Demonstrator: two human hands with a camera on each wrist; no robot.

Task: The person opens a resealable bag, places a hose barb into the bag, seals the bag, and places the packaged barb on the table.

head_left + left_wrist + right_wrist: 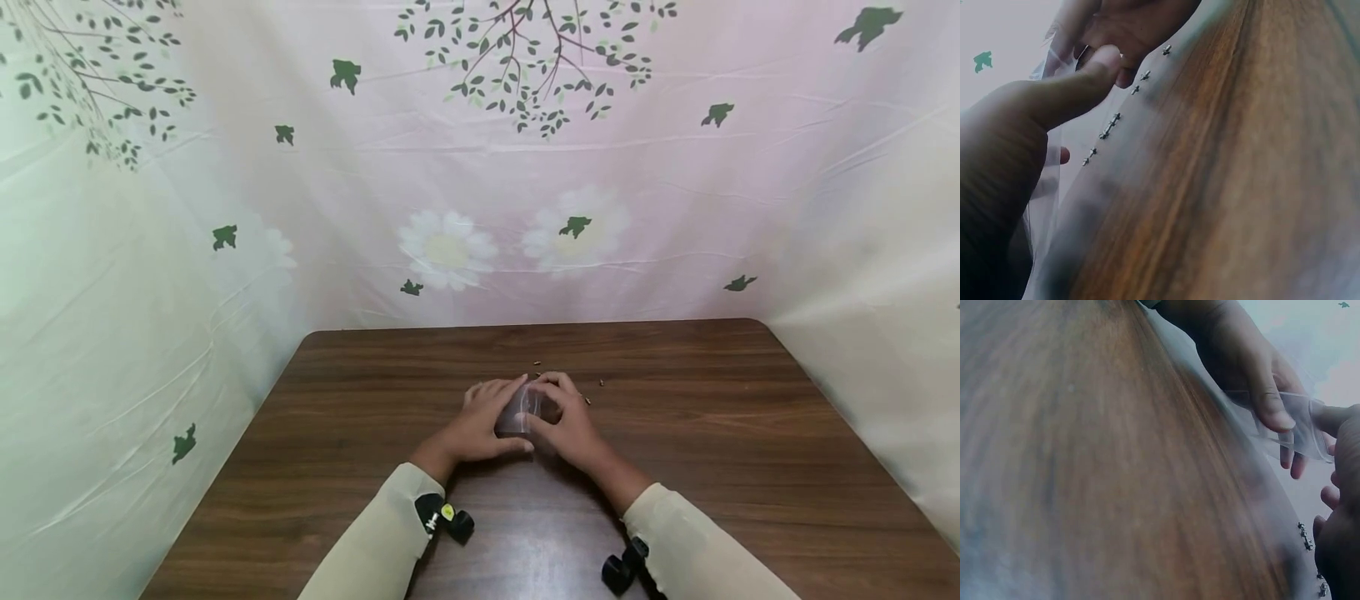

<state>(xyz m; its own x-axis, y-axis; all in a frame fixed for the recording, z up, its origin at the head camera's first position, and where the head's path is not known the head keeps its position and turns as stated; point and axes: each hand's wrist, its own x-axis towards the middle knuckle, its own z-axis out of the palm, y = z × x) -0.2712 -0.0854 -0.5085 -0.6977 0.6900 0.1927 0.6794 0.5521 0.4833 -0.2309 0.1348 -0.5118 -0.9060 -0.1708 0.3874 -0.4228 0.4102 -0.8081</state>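
A clear plastic bag [517, 410] is between the two hands, just above the table. My left hand [480, 427] holds its left side, and in the right wrist view the thumb lies across the clear film [1304, 419] with fingers behind. My right hand [573, 427] pinches the other side at the edge between thumb and fingers. Beyond the hands lie several tiny metal pieces [1110, 125], screw-like in shape, spread in a loose line. What the bag holds, if anything, cannot be made out.
The brown wood-grain table [337, 467] extends around both hands. Behind and beside it hangs a pale curtain [510, 183] printed with leaves, flowers and birds. One loose metal piece [602, 382] lies off to the right.
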